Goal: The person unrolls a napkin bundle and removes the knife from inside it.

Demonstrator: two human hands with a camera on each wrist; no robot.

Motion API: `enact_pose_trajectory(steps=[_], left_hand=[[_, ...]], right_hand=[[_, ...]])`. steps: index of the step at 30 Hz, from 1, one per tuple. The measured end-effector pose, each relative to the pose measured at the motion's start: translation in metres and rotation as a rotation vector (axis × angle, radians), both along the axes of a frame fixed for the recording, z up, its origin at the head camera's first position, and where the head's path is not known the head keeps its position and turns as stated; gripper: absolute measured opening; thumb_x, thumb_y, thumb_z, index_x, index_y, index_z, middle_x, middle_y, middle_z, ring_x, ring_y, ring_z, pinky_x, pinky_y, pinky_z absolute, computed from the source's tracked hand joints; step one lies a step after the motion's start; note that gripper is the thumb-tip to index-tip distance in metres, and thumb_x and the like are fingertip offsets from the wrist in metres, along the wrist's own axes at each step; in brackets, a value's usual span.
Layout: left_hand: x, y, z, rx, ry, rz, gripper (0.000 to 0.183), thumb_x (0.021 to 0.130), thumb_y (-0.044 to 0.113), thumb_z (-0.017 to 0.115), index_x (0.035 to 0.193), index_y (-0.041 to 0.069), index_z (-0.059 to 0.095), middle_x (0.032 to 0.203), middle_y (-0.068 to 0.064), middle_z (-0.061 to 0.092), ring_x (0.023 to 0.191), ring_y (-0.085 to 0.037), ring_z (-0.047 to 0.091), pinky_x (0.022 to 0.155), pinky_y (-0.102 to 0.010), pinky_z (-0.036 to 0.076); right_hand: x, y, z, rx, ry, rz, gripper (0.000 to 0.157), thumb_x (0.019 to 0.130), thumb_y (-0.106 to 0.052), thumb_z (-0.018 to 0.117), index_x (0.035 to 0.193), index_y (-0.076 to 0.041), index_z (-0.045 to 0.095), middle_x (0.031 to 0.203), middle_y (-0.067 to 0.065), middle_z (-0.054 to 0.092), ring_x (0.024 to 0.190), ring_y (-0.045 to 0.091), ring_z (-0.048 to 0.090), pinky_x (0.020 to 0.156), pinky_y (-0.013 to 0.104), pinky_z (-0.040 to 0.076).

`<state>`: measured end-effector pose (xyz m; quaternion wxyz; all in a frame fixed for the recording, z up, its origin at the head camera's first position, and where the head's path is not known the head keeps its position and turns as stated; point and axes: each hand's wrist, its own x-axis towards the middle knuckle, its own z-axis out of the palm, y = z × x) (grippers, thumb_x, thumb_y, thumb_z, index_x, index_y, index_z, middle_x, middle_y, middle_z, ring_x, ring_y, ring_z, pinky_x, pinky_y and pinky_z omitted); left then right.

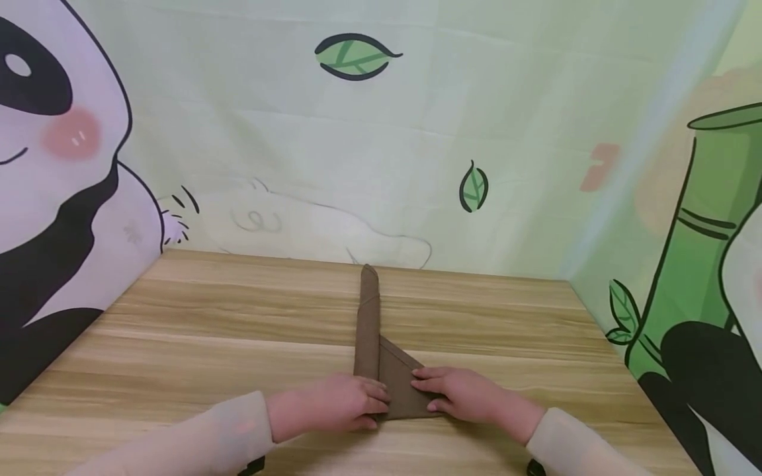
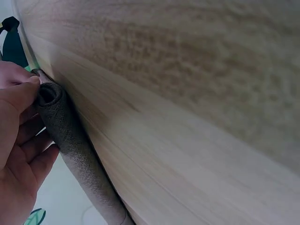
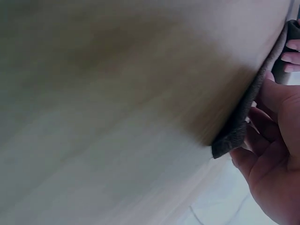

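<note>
A brown cloth (image 1: pixel 400 387) lies on the wooden table, its left part wound into a long narrow roll (image 1: pixel 368 324) that points away from me. To the right of the roll, the rest spreads as a flat triangle. My left hand (image 1: pixel 339 402) grips the near end of the roll; in the left wrist view, thumb and curled fingers close around the hollow rolled end (image 2: pixel 49 96). At the cloth's right corner, my right hand (image 1: pixel 470 395) pinches the edge, fingers on top and thumb at the near side. The dark cloth edge (image 3: pixel 239 119) shows beside that thumb in the right wrist view.
The wooden tabletop (image 1: pixel 238 317) reaches back to a pale green printed fabric backdrop (image 1: pixel 286 132). A printed panda (image 1: pixel 89 198) borders the table at left, and printed bamboo (image 1: pixel 696 251) at right.
</note>
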<state>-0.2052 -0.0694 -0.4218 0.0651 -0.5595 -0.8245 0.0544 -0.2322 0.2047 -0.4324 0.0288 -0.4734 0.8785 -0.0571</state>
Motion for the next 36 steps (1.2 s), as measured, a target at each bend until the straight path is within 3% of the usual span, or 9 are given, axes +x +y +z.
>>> enact_pose_trajectory(steps=[9,16,24,32,36], left_hand=[[-0.001,-0.011,0.001,0.038,0.031,-0.030,0.026,0.091,0.026,0.069,0.114,0.014,0.073,0.120,0.003,0.072,0.120,-0.012,0.064,0.099,-0.020,0.052],[-0.002,-0.020,0.008,0.048,0.020,0.010,0.026,0.090,0.028,0.071,0.113,0.015,0.074,0.121,0.003,0.072,0.120,-0.012,0.064,0.097,-0.021,0.053],[0.000,-0.031,0.015,0.073,0.032,0.053,0.028,0.085,0.022,0.075,0.111,0.011,0.074,0.119,0.000,0.072,0.116,-0.015,0.066,0.095,-0.023,0.055],[0.001,-0.042,0.008,0.041,0.064,0.110,0.030,0.085,0.025,0.075,0.114,0.015,0.074,0.120,0.002,0.072,0.110,-0.012,0.068,0.091,-0.024,0.057],[0.003,-0.044,0.005,0.052,0.032,0.130,0.028,0.089,0.027,0.072,0.114,0.015,0.074,0.120,0.002,0.072,0.109,-0.011,0.069,0.089,-0.025,0.057]], right_hand=[[0.003,0.008,-0.007,-0.057,0.028,0.024,0.041,0.096,-0.020,0.061,0.134,-0.004,0.060,0.140,0.016,0.059,0.129,0.031,0.058,0.103,0.040,0.051],[0.001,0.011,-0.007,-0.055,0.041,0.034,0.041,0.096,-0.020,0.061,0.134,-0.003,0.060,0.140,0.017,0.059,0.128,0.031,0.059,0.102,0.040,0.052],[0.002,0.022,-0.001,-0.034,0.012,-0.022,0.042,0.095,-0.020,0.062,0.134,-0.004,0.060,0.141,0.016,0.058,0.128,0.031,0.058,0.102,0.041,0.052],[-0.002,0.035,-0.001,-0.035,-0.011,-0.040,0.043,0.095,-0.020,0.061,0.135,-0.004,0.060,0.142,0.017,0.057,0.128,0.033,0.058,0.102,0.042,0.052],[-0.002,0.037,-0.001,-0.035,-0.010,-0.031,0.043,0.095,-0.019,0.062,0.135,-0.004,0.060,0.141,0.017,0.057,0.128,0.033,0.058,0.101,0.041,0.052]])
